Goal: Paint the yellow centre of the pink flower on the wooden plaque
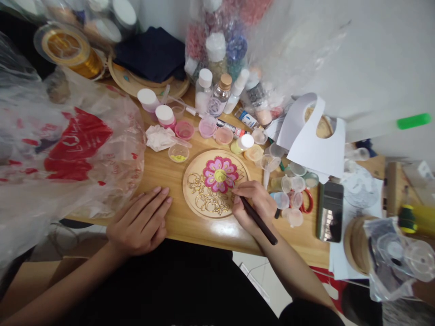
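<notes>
A round wooden disc (pixel 190 199) lies on the table in front of me. It bears a pink and magenta flower (pixel 220 174) with a yellow centre, and gold-outlined floral shapes (pixel 212 201) below that. My right hand (pixel 254 203) rests at the disc's right edge, fingers pinched around a dark-handled paintbrush (pixel 260 222). Its handle slants down to the right; the tip, near the flower's lower right, is too small to make out clearly. Flat on the table left of the disc lies my left hand (pixel 141 222), fingers stretched out and holding nothing.
Behind the disc stand small paint cups (pixel 184 130), white-capped jars (pixel 165 116), bottles (pixel 220 93) and a crumpled tissue (pixel 159 137). Plastic bags (pixel 112 158) crowd the left. To the right are more cups (pixel 294 217), red-handled scissors (pixel 308 201), a phone (pixel 331 212) and white paper (pixel 302 145).
</notes>
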`<control>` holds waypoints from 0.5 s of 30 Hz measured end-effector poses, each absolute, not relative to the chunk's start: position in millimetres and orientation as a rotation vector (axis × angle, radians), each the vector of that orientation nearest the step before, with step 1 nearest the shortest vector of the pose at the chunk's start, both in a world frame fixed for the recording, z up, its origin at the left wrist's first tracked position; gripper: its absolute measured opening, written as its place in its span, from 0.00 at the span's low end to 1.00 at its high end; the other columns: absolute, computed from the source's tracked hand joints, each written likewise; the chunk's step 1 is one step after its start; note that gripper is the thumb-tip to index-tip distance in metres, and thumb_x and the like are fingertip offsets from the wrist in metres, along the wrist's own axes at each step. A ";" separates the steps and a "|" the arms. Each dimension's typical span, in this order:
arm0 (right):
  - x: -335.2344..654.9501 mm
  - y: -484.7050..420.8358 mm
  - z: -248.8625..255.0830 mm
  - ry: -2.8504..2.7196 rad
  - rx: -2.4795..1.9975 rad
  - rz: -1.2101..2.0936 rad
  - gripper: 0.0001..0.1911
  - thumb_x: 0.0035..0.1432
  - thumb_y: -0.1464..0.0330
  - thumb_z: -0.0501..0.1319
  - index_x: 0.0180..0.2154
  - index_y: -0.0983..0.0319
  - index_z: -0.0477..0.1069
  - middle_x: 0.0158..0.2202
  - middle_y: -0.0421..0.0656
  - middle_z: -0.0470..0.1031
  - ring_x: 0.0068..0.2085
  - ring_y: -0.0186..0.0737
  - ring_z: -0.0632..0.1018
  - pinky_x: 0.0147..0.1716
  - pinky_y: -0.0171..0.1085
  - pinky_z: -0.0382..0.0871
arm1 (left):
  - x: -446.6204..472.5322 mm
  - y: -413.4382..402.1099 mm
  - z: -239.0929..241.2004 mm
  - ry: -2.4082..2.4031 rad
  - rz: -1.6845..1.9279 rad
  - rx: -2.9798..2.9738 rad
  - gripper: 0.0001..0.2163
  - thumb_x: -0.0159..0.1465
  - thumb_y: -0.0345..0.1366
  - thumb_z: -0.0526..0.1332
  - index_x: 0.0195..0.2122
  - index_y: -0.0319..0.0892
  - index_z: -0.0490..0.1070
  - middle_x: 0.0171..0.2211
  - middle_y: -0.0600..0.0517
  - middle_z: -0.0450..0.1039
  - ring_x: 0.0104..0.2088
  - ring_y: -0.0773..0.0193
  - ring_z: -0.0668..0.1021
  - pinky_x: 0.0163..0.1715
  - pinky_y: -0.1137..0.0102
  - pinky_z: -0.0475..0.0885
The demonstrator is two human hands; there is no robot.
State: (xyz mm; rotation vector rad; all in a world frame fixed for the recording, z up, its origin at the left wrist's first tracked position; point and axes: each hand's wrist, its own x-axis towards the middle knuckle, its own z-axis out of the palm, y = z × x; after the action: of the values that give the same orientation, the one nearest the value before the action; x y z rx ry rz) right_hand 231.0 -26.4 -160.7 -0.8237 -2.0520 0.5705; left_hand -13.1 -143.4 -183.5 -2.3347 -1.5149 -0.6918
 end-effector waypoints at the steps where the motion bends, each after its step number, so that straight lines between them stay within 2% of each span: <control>1: 231.0 -26.4 -160.7 -2.053 -0.822 0.572 0.11 0.52 0.80 0.59 0.35 0.60 0.70 0.29 0.41 0.73 0.31 0.36 0.78 0.29 0.35 0.75 | -13.1 -143.3 -183.2 -1.512 -0.691 -2.336 0.19 0.57 0.27 0.56 0.49 0.28 0.73 0.45 0.37 0.79 0.46 0.47 0.81 0.45 0.58 0.75; 15: 231.6 -26.4 -160.9 -2.061 -0.845 0.556 0.11 0.53 0.79 0.59 0.37 0.59 0.70 0.30 0.41 0.73 0.33 0.36 0.78 0.31 0.36 0.75 | -13.5 -143.7 -184.6 -1.523 -0.680 -2.330 0.19 0.57 0.27 0.56 0.49 0.29 0.73 0.45 0.38 0.79 0.46 0.48 0.81 0.45 0.59 0.75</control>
State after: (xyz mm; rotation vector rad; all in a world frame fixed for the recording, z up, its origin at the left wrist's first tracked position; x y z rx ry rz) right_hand 231.6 -26.4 -160.9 -0.8448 -2.0614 0.5558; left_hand -13.5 -143.7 -184.6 -2.3302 -1.5226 -0.6799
